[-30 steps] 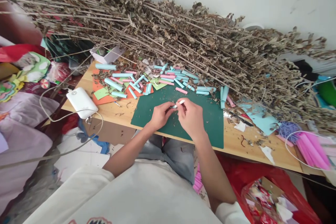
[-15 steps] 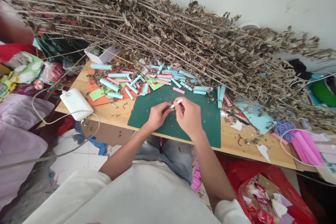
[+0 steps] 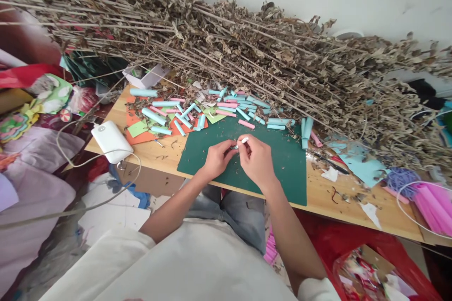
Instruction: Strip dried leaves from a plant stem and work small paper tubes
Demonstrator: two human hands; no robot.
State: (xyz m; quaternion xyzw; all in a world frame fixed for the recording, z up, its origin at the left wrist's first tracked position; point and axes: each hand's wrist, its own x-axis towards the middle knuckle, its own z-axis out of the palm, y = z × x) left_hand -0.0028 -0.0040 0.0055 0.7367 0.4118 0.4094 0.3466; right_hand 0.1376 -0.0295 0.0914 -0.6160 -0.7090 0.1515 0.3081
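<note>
Near the table's (image 3: 318,190) front edge, the left hand (image 3: 216,159) and right hand (image 3: 257,160) pinch a small white piece (image 3: 245,140); likely light and crushable, it suits gentle fingertips near its ends.

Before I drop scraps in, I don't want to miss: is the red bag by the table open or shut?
Open: the red bag gapes below the table, with wrappers and paper scraps showing inside.

Cluttered craft workspace: cutting mat (image 3: 282,164), paper rolls (image 3: 153,116), dried stalks (image 3: 226,42).
</note>
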